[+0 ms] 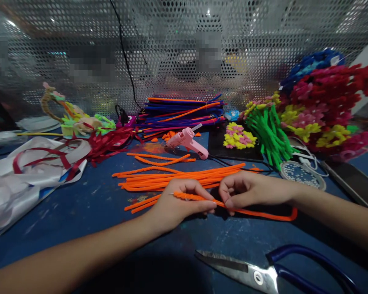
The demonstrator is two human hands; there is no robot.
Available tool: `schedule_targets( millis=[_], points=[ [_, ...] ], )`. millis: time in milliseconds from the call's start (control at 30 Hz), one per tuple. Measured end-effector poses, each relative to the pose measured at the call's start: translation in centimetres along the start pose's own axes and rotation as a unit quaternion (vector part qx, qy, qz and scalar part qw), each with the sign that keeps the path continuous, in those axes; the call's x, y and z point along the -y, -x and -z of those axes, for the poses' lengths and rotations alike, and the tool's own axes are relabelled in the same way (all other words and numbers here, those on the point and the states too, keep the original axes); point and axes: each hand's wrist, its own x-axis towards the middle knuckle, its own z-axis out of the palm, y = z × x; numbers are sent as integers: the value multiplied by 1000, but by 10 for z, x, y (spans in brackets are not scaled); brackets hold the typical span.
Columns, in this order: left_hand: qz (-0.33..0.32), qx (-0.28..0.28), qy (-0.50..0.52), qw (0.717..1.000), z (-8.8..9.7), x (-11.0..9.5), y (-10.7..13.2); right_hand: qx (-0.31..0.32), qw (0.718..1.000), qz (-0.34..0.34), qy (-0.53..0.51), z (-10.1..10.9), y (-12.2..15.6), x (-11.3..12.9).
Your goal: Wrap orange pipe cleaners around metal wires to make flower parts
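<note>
Between thumb and fingers, my left hand (178,204) pinches an orange pipe cleaner (263,214) whose near end is twisted into a thicker coil; a thin wire tip sticks out by the palm. My right hand (241,191) grips the same stem a short way to the right, its fingertips closed. Beyond that hand the loose part runs right and bends up under my wrist. Just behind both hands lies a bundle of straight orange pipe cleaners (153,180). A few twisted orange lengths (150,170) rest farther back. Scissors with blue handles (257,277) lie in front, blades pointing left.
A pink glue gun (188,142) lies behind the bundle, near blue and orange stems (184,112). Yellow and pink flowers (239,136), green stems (270,134) and a dish of beads (303,175) are at right. White ribbon (15,175) covers the left side.
</note>
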Motion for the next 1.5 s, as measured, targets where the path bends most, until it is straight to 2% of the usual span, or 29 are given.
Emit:
schedule_targets(
  millis=[367,500,1000,1133,1267,1333,1400,1500],
  points=[
    [-4,13,-13,1000,0,1,1,3,994,-5,105,1,1,-3],
    [6,8,13,1000,0,1,1,-1,994,-7,106,2,1,-3],
    [3,15,11,1000,1,2,1,12,995,-6,96,5,1,-1],
    [-34,-4,-26,999,2,1,0,4,996,0,86,4,0,-1],
    [-90,-100,-92,987,4,2,2,-12,999,-3,39,4,0,-1],
    [-132,-130,-137,973,6,3,3,-15,1000,-4,16,6,-1,-3],
    [-182,-119,-185,958,8,4,4,-9,1000,0,-21,9,-2,-5],
    [-230,-60,-288,928,11,3,4,-3,996,17,-82,13,-3,-9]
  ],
)
